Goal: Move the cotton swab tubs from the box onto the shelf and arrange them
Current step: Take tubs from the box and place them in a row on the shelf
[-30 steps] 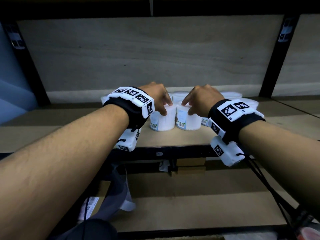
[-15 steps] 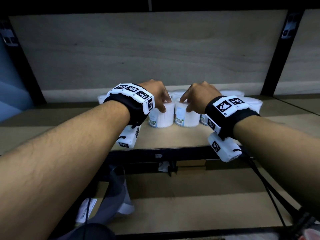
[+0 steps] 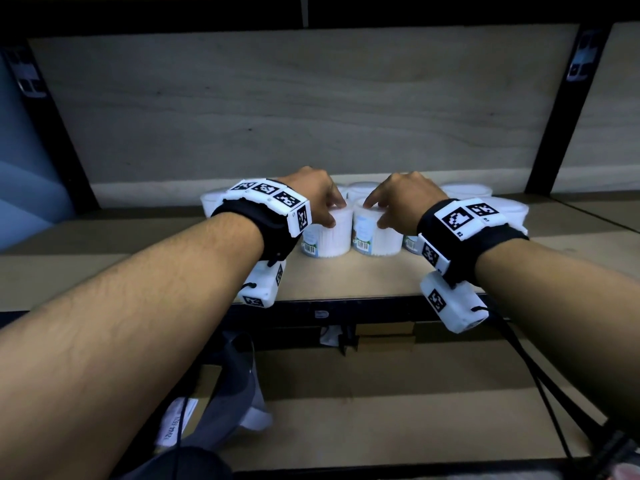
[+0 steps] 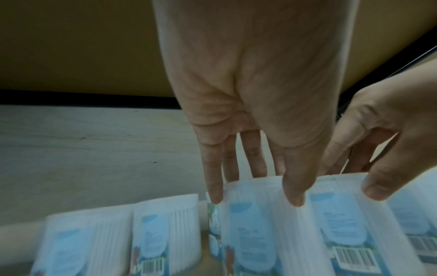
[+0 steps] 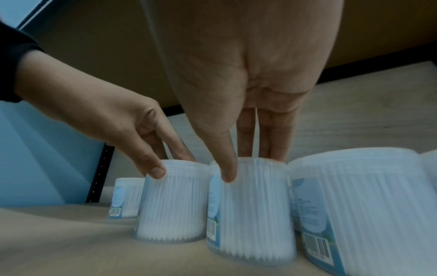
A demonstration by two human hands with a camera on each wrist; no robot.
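Observation:
Several white cotton swab tubs stand on the wooden shelf [image 3: 346, 277]. My left hand [image 3: 327, 206] pinches the top of one front tub [image 3: 327, 239], thumb in front and fingers behind. My right hand [image 3: 375, 207] holds the neighbouring front tub [image 3: 372, 237] the same way. The two tubs stand side by side, almost touching. In the left wrist view my left hand [image 4: 264, 186] reaches over its tub [image 4: 255, 233]. The right wrist view shows my right hand [image 5: 248, 164] on its tub [image 5: 255, 214], with the left hand [image 5: 167, 162] beside it. Both wrist views are blurred.
More tubs stand behind and on both sides, one at the far left [image 3: 211, 202] and several at the right [image 3: 509, 209]. Black uprights [image 3: 550, 109] frame the bay. A lower shelf [image 3: 381, 410] and a grey bag [image 3: 228, 403] lie below.
Both hands have kept hold of their tubs. The two tubs have slid a little farther back from the shelf's front edge.

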